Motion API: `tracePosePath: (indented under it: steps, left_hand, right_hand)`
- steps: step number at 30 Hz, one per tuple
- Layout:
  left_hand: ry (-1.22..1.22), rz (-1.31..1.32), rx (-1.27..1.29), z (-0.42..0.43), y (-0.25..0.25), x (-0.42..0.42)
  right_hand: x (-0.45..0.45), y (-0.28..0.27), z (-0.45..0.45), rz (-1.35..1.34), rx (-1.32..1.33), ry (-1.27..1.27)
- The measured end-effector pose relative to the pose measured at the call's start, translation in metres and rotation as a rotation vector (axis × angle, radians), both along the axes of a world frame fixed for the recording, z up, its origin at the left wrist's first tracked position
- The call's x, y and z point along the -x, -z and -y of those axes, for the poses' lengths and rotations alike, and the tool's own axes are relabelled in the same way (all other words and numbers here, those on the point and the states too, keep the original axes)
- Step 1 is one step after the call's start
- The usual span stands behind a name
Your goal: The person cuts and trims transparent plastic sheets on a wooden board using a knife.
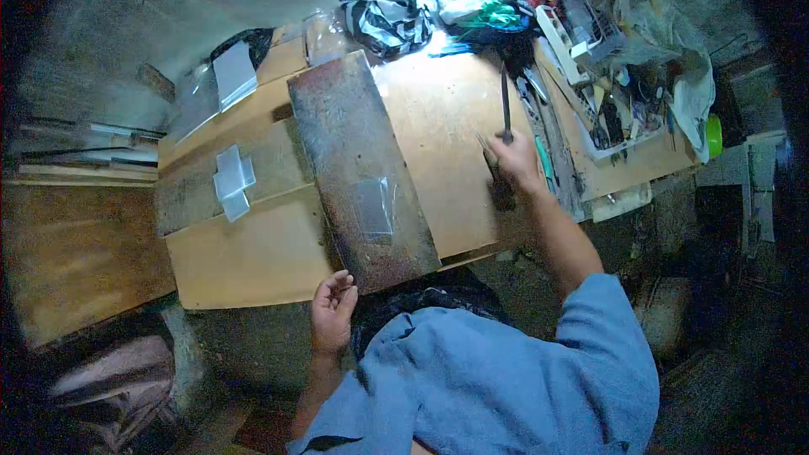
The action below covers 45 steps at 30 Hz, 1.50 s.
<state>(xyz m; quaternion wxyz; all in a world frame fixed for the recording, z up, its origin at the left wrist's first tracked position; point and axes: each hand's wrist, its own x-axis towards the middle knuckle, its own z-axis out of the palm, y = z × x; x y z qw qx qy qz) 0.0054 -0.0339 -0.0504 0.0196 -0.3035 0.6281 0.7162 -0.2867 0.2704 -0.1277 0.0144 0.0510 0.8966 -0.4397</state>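
Note dark rod (506, 99), likely stiff, best held at near end, in closed right fingers (503, 149), apart from half-curled, apparently empty left fingers (333, 284).

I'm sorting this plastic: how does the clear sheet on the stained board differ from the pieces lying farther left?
The clear sheet looks dark grey, while the plastic pieces look pale and whitish. The sheet's outline is roughly rectangular; the pieces form a stepped one. The sheet lies on the stained board; the pieces lie off it, to the left. Both look thin and flat.
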Motion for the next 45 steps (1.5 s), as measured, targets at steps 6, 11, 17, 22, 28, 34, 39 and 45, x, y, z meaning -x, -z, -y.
tracePosePath:
  steps: [6,11,17,22,28,34,39,45]
  left_hand:
    - [0.023,0.054,-0.043,-0.006,-0.007,0.001]
    - [0.02,0.125,-0.038,-0.007,-0.013,0.002]
    - [-0.02,0.12,-0.06,-0.01,-0.007,-0.001]
    - [-0.004,0.14,-0.084,-0.016,-0.009,0.006]
    - [0.022,0.103,-0.05,-0.017,-0.011,0.009]
    - [0.01,0.116,-0.061,-0.016,-0.012,0.006]
    - [0.02,0.122,-0.034,-0.017,-0.015,0.005]
    - [-0.016,0.138,-0.092,-0.018,-0.009,0.0]
  right_hand:
    - [0.088,-0.007,0.005,0.199,-0.29,0.005]
    - [0.114,0.016,0.025,0.035,-0.347,0.144]
    - [0.117,0.014,0.039,0.168,-0.393,0.112]
    - [0.122,0.021,0.039,0.213,-0.409,0.136]
    - [0.112,0.016,0.033,0.159,-0.329,0.109]
    - [0.11,-0.005,0.038,-0.005,-0.507,-0.118]
    - [0.126,0.019,0.033,-0.08,-0.568,-0.2]
    - [0.12,0.007,0.038,-0.01,-0.535,-0.261]
